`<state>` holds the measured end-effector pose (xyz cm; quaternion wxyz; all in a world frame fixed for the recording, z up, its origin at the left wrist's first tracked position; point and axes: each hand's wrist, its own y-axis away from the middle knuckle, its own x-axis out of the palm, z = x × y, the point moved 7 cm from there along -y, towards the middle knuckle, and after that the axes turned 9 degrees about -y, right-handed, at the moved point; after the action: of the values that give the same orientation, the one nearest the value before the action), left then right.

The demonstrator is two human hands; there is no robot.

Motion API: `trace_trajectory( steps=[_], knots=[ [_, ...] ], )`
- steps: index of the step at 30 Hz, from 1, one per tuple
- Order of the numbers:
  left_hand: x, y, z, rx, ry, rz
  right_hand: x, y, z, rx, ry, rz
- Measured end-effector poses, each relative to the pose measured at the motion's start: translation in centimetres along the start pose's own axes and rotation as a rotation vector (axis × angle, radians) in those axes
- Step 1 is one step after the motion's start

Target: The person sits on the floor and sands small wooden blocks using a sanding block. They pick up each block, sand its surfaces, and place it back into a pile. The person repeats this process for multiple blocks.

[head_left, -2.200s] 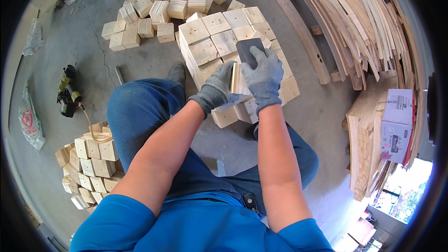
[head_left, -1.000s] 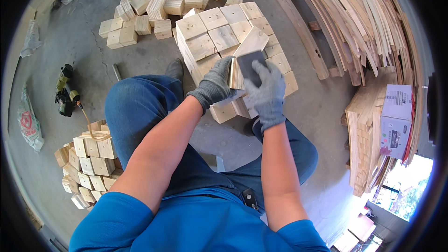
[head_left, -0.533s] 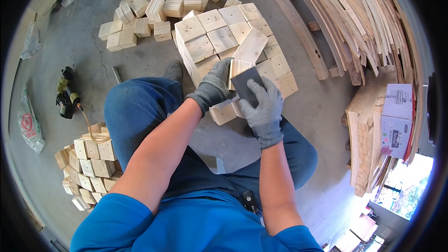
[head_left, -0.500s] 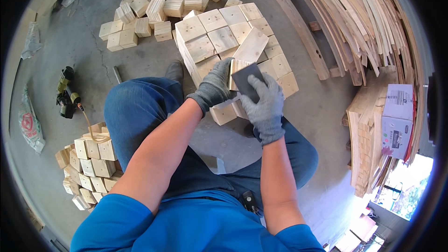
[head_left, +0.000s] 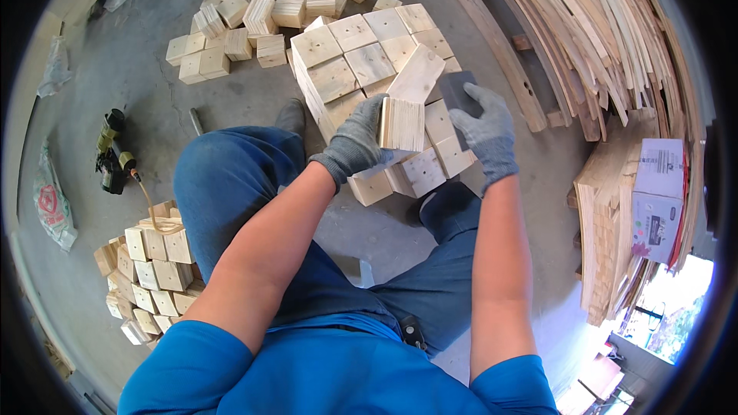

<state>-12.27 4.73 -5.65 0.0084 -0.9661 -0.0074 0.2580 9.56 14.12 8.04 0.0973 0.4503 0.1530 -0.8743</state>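
Observation:
My left hand [head_left: 357,137], in a grey knit glove, is closed on the left side of a layered wooden block [head_left: 403,124], its striped end grain facing up. My gloved right hand [head_left: 487,124] grips a dark grey sanding block [head_left: 457,91], held apart from the wood on its right. Both hands are over a wide stack of wooden blocks [head_left: 330,78] between my legs. A loose flat piece of wood [head_left: 416,74] lies slanted on top of that stack, just beyond the block in my left hand.
Loose wooden blocks [head_left: 260,17] lie in a heap on the concrete floor beyond. At left are more stacked blocks [head_left: 163,277] and a nail gun [head_left: 112,150] with a hose. Long boards [head_left: 569,23] are piled at right, near a cardboard box [head_left: 657,200].
My right hand has moved right with the sanding block, off the layered block's end, which now shows fully. My left hand has stayed nearly in place. My right knee has shifted inward.

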Motion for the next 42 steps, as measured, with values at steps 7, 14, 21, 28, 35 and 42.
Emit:
trace_trajectory(
  steps=[7,14,21,28,35,42],
  knots=[
    [-1.6,0.4,-0.5,-0.020,0.007,0.063,-7.5,7.1,-5.3,0.223,-0.100,-0.126],
    [-3.3,-0.6,-3.1,-0.013,-0.313,0.132,-8.6,10.6,-5.9,0.288,0.009,-0.191],
    [-3.1,-1.7,-4.2,0.046,-0.307,0.077,-8.3,10.8,-6.2,0.276,0.058,-0.172],
    [-3.3,-1.4,-3.5,0.283,-0.320,-0.216,-8.2,10.6,-5.9,0.236,0.021,-0.154],
    [-3.0,1.2,-3.4,0.399,-0.265,-0.222,-7.4,10.0,-5.1,0.189,0.034,-0.143],
    [-2.4,3.1,-3.6,0.388,-0.254,-0.201,-5.8,9.4,-3.7,0.166,0.018,-0.077]
  ],
)
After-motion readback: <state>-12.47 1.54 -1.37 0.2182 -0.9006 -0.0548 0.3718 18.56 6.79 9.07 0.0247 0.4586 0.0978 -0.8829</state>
